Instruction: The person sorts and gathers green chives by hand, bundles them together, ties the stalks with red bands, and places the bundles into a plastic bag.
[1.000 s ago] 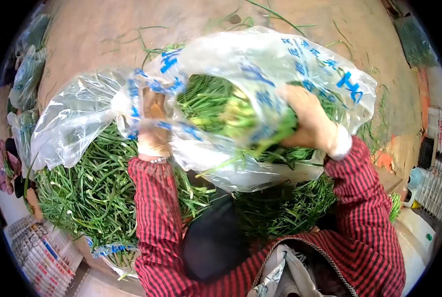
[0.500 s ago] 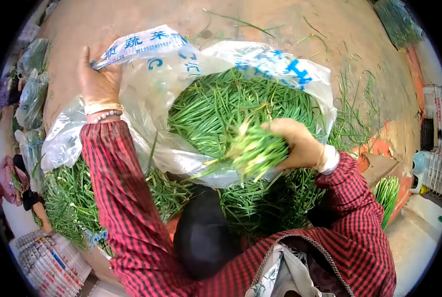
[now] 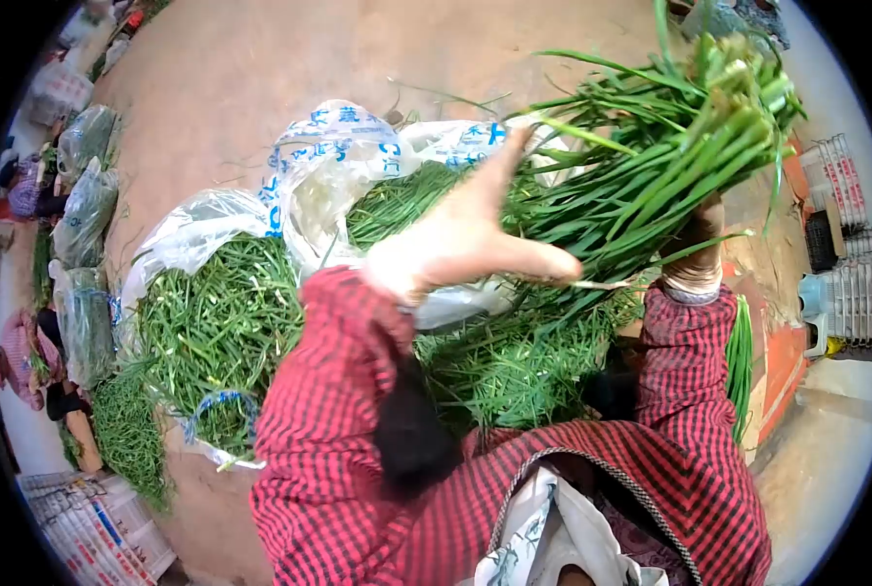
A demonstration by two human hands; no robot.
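A thick bunch of garlic chives [image 3: 651, 166] is held up at the right in the head view, its pale cut ends toward the upper right and its leaves trailing left. My right hand [image 3: 706, 234] grips it from below, partly hidden by the leaves. My left hand [image 3: 455, 239] is open, thumb and fingers spread around the leafy side of the bunch; whether it touches the leaves I cannot tell. Behind my left hand sits a clear plastic bag [image 3: 328, 186] with blue printing, packed with chives [image 3: 402, 200]. A thin pale strand shows by my left fingertip.
Another open plastic bag [image 3: 196, 230] holds cut greens at the left. Loose chives [image 3: 533, 366] lie in front of my body. Filled bags [image 3: 86, 210] line the left side, where people sit. Stacked white crates [image 3: 851, 293] stand at the right, another stack [image 3: 99, 527] lower left.
My left hand has let go of the bag's printed edge and moved right, toward the bunch. My right hand has raised the chives up and right, away from the bag.
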